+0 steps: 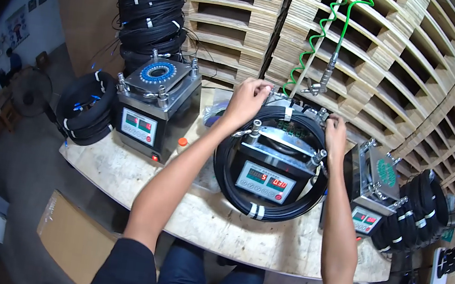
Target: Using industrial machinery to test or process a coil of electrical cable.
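A coil of black cable (257, 211), bound with white tape, hangs around the middle benchtop machine (242, 170), which has a red digital display and metal corner posts. At the machine's far left corner is my left hand (247, 103), its thumb and fingers pinched together. What they pinch is too small to make out. My right hand (335, 135) is at the far right corner, beside the coil, with fingers curled near a metal post (323, 116). Whatever those fingers grip is hidden. Both forearms reach past the coil's sides.
Similar machines stand at left (138, 123) and right (375, 189). Black cable coils are stacked at far left (151, 15), near left (87, 113) and right (417, 218). A metal air gun (325, 77) hangs from a green spiral hose. Wooden pallets (368, 51) rise behind the table (199, 219).
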Demonstrator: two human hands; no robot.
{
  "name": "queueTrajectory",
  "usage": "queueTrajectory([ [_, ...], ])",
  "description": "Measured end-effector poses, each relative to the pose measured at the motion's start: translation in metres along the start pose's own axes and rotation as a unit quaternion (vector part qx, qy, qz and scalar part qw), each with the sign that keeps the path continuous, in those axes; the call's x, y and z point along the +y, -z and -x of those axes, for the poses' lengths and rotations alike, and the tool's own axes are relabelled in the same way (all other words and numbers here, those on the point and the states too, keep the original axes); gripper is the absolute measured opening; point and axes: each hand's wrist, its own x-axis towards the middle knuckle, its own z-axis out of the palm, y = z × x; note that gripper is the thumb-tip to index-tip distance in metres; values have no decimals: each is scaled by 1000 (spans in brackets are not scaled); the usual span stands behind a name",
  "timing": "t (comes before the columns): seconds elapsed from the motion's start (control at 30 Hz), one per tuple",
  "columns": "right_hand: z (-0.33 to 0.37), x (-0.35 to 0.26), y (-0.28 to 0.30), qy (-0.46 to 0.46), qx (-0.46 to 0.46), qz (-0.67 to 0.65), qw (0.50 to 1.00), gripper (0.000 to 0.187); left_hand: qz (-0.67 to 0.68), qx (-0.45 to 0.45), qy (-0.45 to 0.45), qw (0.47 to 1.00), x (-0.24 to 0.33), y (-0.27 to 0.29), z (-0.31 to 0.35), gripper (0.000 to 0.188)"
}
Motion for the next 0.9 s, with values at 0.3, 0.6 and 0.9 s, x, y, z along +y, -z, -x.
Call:
queueTrajectory([
  [0.3, 10, -26, -10, 6, 3, 5, 1000, 37, -278, -43, -171, 944, 43, 63, 109, 35],
  [0.6, 14, -29, -9, -19, -25, -32, 999, 32, -300, -32, -67, 951, 42, 59, 112, 30],
  [0.9, 7, -16, -11, -6, 1, -9, 1000, 32, -234, 8, -34, 972, 64, 1, 139, 27],
])
